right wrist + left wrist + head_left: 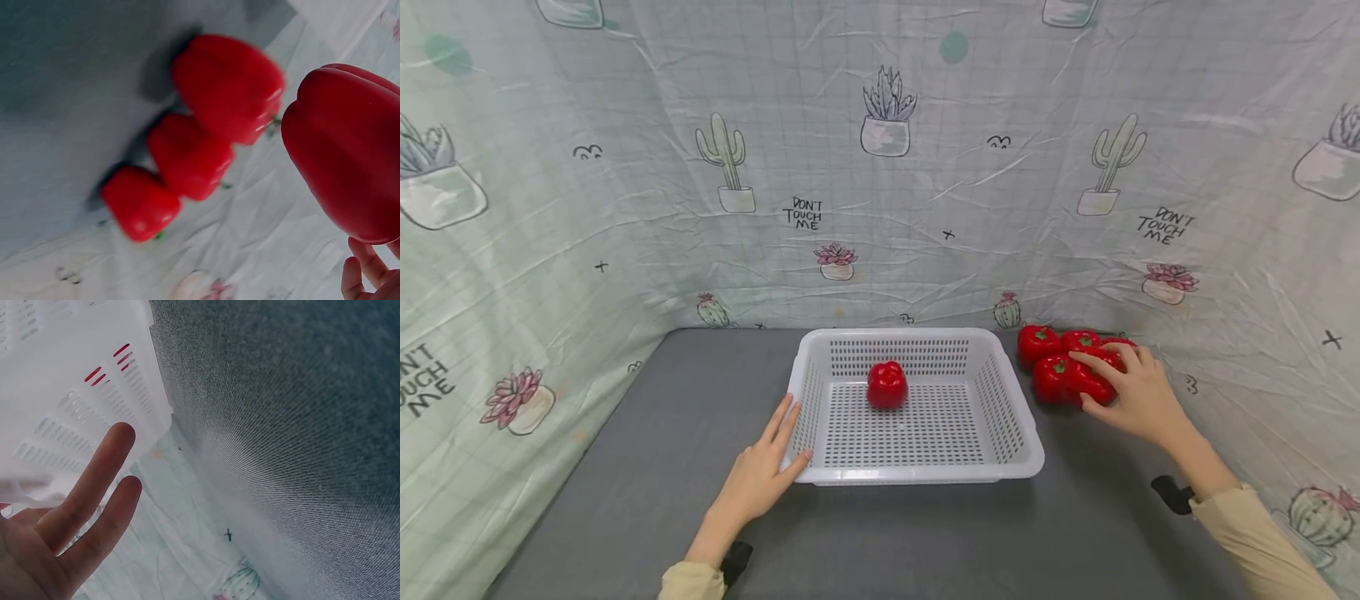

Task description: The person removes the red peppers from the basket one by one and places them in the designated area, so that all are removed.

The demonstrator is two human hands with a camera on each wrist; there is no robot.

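A white perforated plastic basket (925, 477) holds one red bell pepper (887, 386). At its left side is my left hand (758, 473), with the thumb at the rim near the front corner. Two straight fingers (100, 469) of that hand extend along the outside of the basket wall (56, 387). To the basket's right, my right hand (1138, 396) grips a red bell pepper (1092, 379), its fingertips at one end of the pepper (350, 150) in the right wrist view. Other red bell peppers (1051, 377) with green stems sit close by.
A dark grey table top (880, 542) lies under everything. Patterned fabric (887, 250) hangs at the back and both sides, its right side close to the peppers. Three more peppers (190, 156) stand in a row in the right wrist view.
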